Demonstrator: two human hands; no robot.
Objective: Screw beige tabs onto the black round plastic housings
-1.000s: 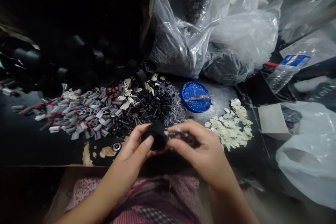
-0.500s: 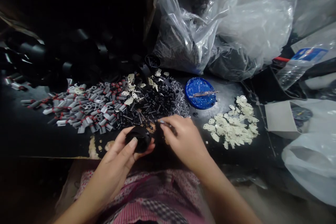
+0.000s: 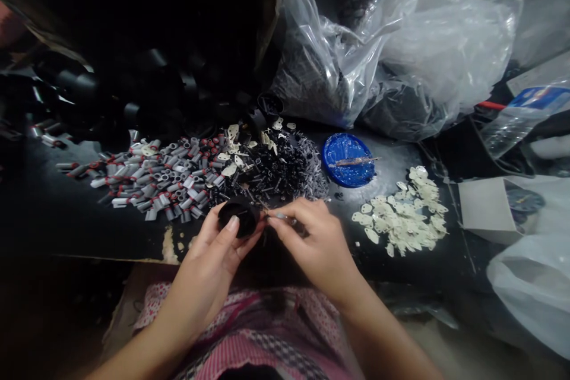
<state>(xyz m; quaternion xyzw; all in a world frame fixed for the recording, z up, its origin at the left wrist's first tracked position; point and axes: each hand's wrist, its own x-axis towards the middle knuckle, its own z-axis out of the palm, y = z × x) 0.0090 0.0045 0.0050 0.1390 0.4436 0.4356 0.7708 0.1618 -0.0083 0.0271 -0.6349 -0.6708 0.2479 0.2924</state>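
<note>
My left hand is wrapped around a round, hollow black plastic housing, its opening facing up and my thumb lying over the rim. Close by its right side, my right hand pinches a small, thin piece between thumb and forefinger; the fingers hide most of it, so its kind is unclear. The pinching fingertips are at the housing's right edge, and I cannot tell whether they touch it. Just beyond both hands spreads a heap of small black springs and dark parts.
Grey tubes with red bands are piled left. A blue lid smeared with grease carries a stick. Cream-coloured flat plates lie right, near a white box. Plastic bags stand behind.
My right fingertips have come up against or close to the housing's right side. My left hand has tilted the housing and raised it slightly. The whole view has shifted a little.
</note>
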